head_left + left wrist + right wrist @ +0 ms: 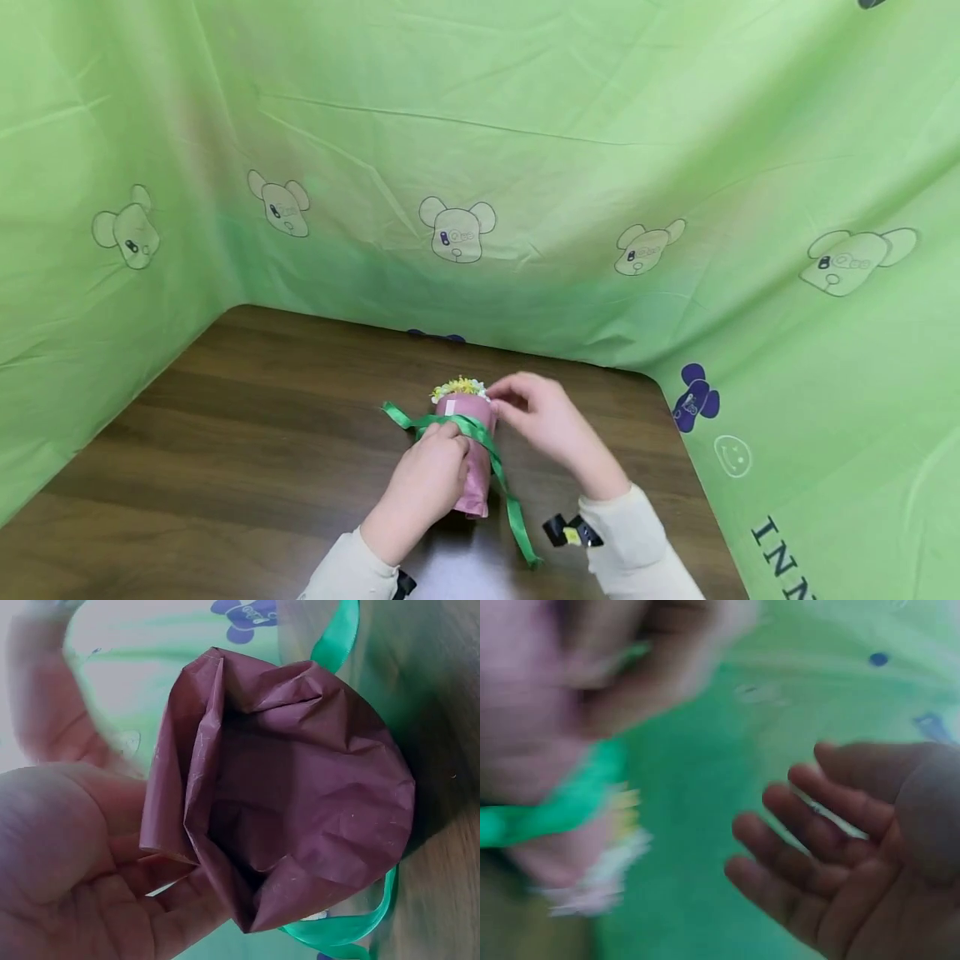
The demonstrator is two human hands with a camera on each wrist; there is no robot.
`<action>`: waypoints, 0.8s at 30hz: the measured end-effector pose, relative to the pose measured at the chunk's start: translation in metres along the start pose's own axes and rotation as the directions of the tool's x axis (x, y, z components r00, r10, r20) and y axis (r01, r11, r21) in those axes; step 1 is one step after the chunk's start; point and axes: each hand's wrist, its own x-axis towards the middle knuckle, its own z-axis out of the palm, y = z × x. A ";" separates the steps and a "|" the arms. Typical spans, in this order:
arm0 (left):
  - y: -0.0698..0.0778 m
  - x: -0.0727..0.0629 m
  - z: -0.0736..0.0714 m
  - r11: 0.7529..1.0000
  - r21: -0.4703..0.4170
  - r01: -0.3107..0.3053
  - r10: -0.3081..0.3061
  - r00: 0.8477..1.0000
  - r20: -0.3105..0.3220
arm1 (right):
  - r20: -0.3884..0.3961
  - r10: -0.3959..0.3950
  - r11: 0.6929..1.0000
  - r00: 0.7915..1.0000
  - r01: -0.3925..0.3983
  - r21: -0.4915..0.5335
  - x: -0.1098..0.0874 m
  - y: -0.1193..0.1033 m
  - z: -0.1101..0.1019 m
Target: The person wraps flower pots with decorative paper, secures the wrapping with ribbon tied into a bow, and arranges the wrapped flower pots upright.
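Note:
A small bouquet in pink wrapping paper (pixel 474 490) lies on the table, its yellow and white flowers (pixel 459 387) pointing away from me. Around its middle runs a green ribbon (pixel 516 517), one tail trailing to the near right and the other sticking out left. My left hand (pixel 427 471) pinches the ribbon at the front of the wrap. In the left wrist view the folded, hollow bottom of the wrapping paper (pixel 315 795) faces the camera. My right hand (pixel 543 421) is beside the flower end, and its loosely bent fingers (pixel 780 855) hold nothing in the right wrist view.
The brown wooden table (pixel 247 433) reaches to a green curtain (pixel 555 167) printed with bear heads, which surrounds its back and sides. A black strap with a yellow piece (pixel 572 533) is at the right cuff.

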 end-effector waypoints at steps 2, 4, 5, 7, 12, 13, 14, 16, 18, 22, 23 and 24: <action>-0.002 0.001 -0.001 1.000 -0.007 0.021 -0.021 1.000 -0.001 | -0.043 0.054 0.998 0.998 -0.054 -0.008 -0.009 0.018 0.020; -0.004 0.002 -0.001 0.999 -0.033 0.036 -0.036 0.999 -0.004 | -0.065 0.092 0.996 0.994 -0.092 -0.003 -0.015 0.033 0.040; -0.005 0.003 -0.001 0.998 -0.052 0.041 -0.041 0.999 -0.006 | -0.069 0.108 0.994 0.992 -0.107 0.011 -0.017 0.038 0.049; -0.007 0.004 -0.001 0.994 -0.097 0.055 -0.056 0.998 -0.006 | -0.064 0.129 0.991 0.990 -0.126 0.046 -0.020 0.045 0.064; -0.014 0.007 0.002 0.970 -0.212 0.118 -0.125 0.992 -0.019 | -0.061 0.118 0.991 0.991 -0.113 0.073 -0.022 0.047 0.084; -0.016 0.008 0.003 0.963 -0.234 0.135 -0.144 0.989 -0.021 | -0.065 0.112 0.992 0.992 -0.107 0.066 -0.021 0.046 0.086; -0.018 0.009 0.004 0.952 -0.260 0.159 -0.171 0.985 -0.024 | -0.067 0.110 0.992 0.992 -0.105 0.070 -0.021 0.044 0.087; -0.023 0.011 0.005 0.928 -0.313 0.204 -0.221 0.975 -0.021 | -0.066 0.109 0.992 0.992 -0.104 0.075 -0.020 0.042 0.088; -0.029 0.013 0.006 0.906 -0.350 0.238 -0.260 0.966 -0.015 | -0.061 0.108 0.991 0.992 -0.103 0.081 -0.019 0.040 0.088; -0.041 0.018 0.004 0.897 -0.361 0.254 -0.267 0.964 0.015 | -0.046 0.102 0.991 0.994 -0.098 0.088 -0.017 0.039 0.088; -0.044 0.019 0.003 0.906 -0.350 0.238 -0.247 0.969 0.021 | -0.041 0.101 0.991 0.994 -0.097 0.088 -0.017 0.039 0.088; -0.046 0.020 0.001 0.913 -0.339 0.227 -0.230 0.973 0.033 | -0.036 0.102 0.991 0.994 -0.098 0.095 -0.016 0.039 0.088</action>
